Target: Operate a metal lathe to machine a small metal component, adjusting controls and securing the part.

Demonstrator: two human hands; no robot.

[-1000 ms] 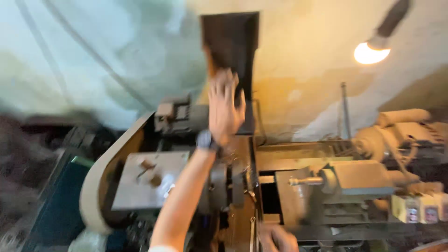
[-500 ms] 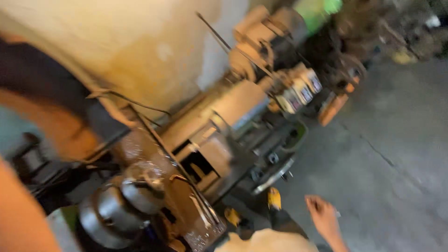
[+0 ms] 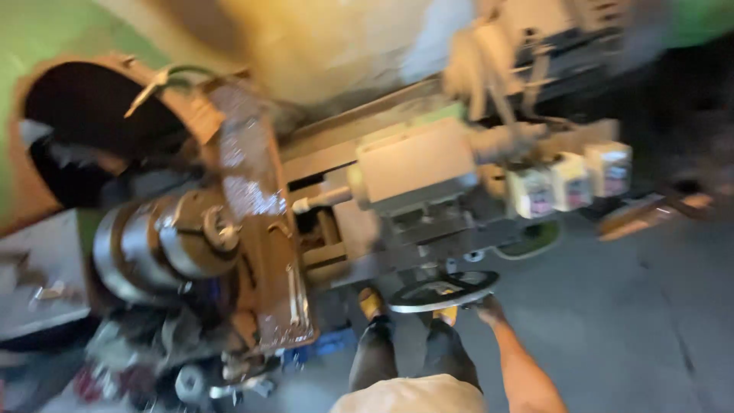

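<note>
We see our right hand (image 3: 489, 308) low and right of centre in the frame, reaching up to the rim of a dark handwheel (image 3: 443, 291) on the front of a lathe (image 3: 397, 183); motion blur keeps us from telling whether the fingers are closed on the rim or only touching it. Our left hand is out of view. The handwheel lies nearly edge-on to us, a flat ellipse whose long axis runs left to right, tilted up slightly at the right. The lathe's bed runs from lower left to upper right, with the round chuck (image 3: 164, 241) at centre left and three small boxes (image 3: 569, 180) toward the upper right. Below lies a grey concrete floor (image 3: 634, 321), and a pale, stained wall (image 3: 336, 38) fills the top.
</note>
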